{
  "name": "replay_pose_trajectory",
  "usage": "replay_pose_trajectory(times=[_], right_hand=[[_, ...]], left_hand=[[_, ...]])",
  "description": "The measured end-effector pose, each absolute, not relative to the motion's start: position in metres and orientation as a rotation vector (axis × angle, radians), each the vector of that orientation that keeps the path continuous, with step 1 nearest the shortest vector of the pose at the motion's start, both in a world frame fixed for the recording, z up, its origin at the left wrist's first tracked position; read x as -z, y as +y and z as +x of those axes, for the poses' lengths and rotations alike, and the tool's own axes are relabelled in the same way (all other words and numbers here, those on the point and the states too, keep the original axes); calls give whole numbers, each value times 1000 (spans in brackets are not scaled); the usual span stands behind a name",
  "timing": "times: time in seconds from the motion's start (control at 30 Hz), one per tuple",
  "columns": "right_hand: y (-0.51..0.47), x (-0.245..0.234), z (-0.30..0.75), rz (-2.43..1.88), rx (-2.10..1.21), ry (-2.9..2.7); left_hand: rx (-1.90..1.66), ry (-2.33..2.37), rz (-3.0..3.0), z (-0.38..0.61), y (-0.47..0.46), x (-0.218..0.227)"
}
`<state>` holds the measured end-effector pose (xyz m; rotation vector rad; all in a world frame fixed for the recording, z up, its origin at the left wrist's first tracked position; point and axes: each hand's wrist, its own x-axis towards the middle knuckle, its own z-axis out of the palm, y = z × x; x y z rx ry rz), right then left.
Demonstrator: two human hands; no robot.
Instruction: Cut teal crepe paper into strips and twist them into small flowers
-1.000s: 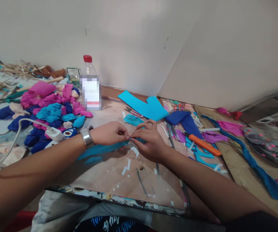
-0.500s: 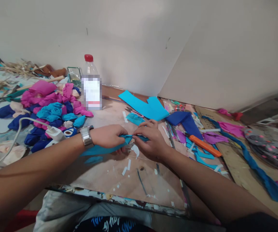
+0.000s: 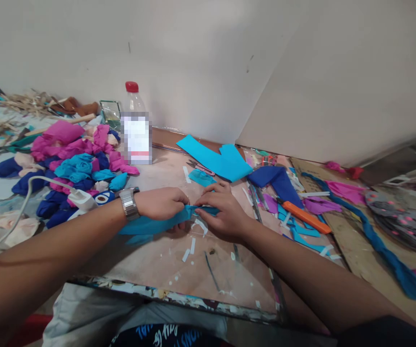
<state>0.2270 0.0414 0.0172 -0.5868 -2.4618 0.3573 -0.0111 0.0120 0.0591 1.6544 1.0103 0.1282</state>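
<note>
Between my hands stretches a strip of light blue crepe paper [image 3: 157, 223], its wide part trailing to the left under my left wrist. My left hand [image 3: 164, 205], with a metal watch on the wrist, is closed on the strip. The fingers of my right hand [image 3: 224, 212] pinch the gathered end of the same strip, close to the left fingertips. A smaller light blue piece [image 3: 201, 177] lies just beyond my hands, with small scissors [image 3: 204, 168] beside it. White scraps [image 3: 192, 246] are scattered on the board below.
A red-capped bottle [image 3: 136, 135] stands at the back. Pink, blue and cream paper flowers [image 3: 81, 166] pile up on the left near a white charger [image 3: 83, 198]. Folded light blue paper [image 3: 226, 161], dark blue paper [image 3: 276, 180] and an orange cutter [image 3: 305, 217] lie at the right.
My right fingers have shifted slightly left and down along the strip, and the gathered part sits a little lower. Both hands keep hold of it.
</note>
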Motion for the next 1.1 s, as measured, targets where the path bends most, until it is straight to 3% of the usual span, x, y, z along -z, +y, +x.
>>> replay_pose_trajectory(times=[0.3, 1.1], right_hand=[[39, -19, 227, -556, -342, -2438], [36, -21, 225, -562, -291, -2416]], left_hand=[[-212, 1144, 1975, -5, 7, -60], [-202, 1064, 1911, -7, 10, -55]])
